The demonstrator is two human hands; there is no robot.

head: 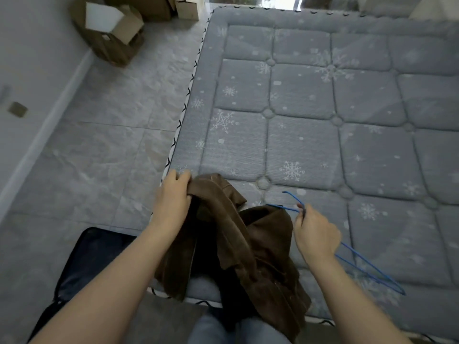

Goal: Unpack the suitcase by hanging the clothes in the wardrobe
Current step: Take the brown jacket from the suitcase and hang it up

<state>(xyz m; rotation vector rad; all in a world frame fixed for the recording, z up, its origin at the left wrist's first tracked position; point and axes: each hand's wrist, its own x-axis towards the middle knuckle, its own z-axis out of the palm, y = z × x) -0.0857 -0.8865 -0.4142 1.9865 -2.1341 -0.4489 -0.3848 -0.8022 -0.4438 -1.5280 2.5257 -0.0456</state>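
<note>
At the far left a grey wall [29,58] meets a tiled floor [111,145], and cardboard boxes [111,28] sit in the far corner. Low on the left, a dark suitcase [82,264] lies on the floor beside the mattress corner, partly hidden by the left forearm.

The left hand [173,194] is closed round the top edge of a brown jacket [248,244], fingers curled over the fabric, holding it up at the near left corner of the mattress [323,108]. The jacket is plush, dark brown and bunched in folds; it hangs from that grip and drapes over the mattress edge down toward the person's jeans [218,328].

Just right of the jacket, the right hand [315,234] pinches a thin blue hanger [367,266] near its neck, fingers curled tight. The hook curves up left of the fingertips, one arm reaches toward the jacket collar, and the rest trails right and down over the mattress, which is grey, quilted and printed with snowflakes.
</note>
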